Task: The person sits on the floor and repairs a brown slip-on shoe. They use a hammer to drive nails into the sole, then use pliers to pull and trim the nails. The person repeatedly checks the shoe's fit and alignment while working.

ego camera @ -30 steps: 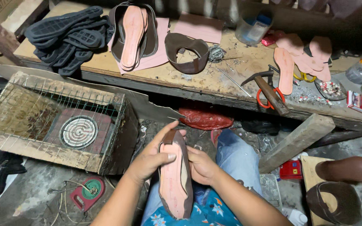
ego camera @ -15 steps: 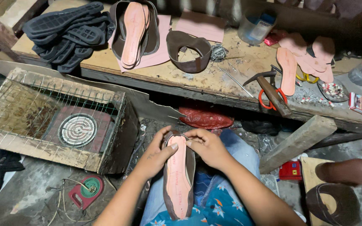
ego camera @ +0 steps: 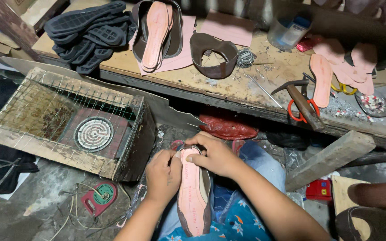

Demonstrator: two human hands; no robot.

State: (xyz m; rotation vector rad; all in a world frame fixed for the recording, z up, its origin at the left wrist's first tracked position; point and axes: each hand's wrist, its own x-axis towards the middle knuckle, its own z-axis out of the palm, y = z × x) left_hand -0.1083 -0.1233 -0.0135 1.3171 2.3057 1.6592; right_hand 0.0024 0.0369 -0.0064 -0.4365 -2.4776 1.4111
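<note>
Right hand (ego camera: 215,156): laid over the toe end of the shoe (ego camera: 195,196), fingers curled and pressed on the pink insole, thumb at the rim; apparently so placed to hold the insole flat against the upper.
Left hand (ego camera: 162,175): closed round the shoe's left edge, fingertips pinching the brown upper near the toe; the shoe was judged to be steadied this way.
Shoe: held sole-up over the lap, toe away from the body, heel toward the blue flowered cloth (ego camera: 228,227); kept close, probably for a clear view of the edge.
Hotplate (ego camera: 88,134): set in a wire-topped wooden crate, just left of the hands on the floor, within reach.
Red bag (ego camera: 228,127): lay under the bench edge, just beyond the hands.
Bench (ego camera: 193,78): ran across the far side.
Insoles (ego camera: 155,33): stacked in a dark upper on the bench, with a pink sheet underneath.
Strap (ego camera: 213,56): brown loop, stood beside them.
Outsoles (ego camera: 88,33): black, piled at the bench's left end.
Hammer (ego camera: 302,105): lay across red-handled scissors at the right, handle toward the worker.
Plank (ego camera: 329,158): leaned under the bench to the right.
</note>
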